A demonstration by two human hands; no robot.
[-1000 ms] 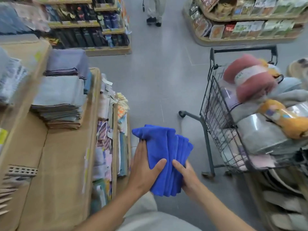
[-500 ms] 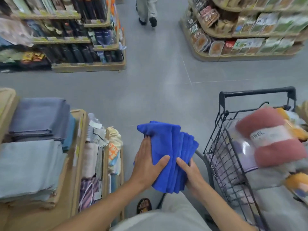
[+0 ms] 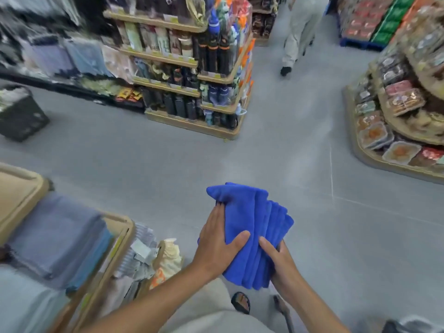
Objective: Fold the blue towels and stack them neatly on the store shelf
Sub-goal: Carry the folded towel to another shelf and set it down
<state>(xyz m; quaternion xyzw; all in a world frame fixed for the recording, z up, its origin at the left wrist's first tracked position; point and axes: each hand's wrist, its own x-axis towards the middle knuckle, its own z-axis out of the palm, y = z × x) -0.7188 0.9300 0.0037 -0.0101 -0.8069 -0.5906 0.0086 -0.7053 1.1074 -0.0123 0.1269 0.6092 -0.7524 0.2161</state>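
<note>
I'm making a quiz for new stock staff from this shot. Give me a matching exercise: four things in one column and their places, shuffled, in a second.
Things:
1. blue towels
2. grey-blue folded towels
3. black crate
4. person in light trousers

Places:
A. on the floor, far left
B. far up the aisle, top of view
C. on the wooden shelf, lower left
D. gripped by the left hand and right hand

Pairs: 1-D, 2-C, 3-A, 4-B.
</note>
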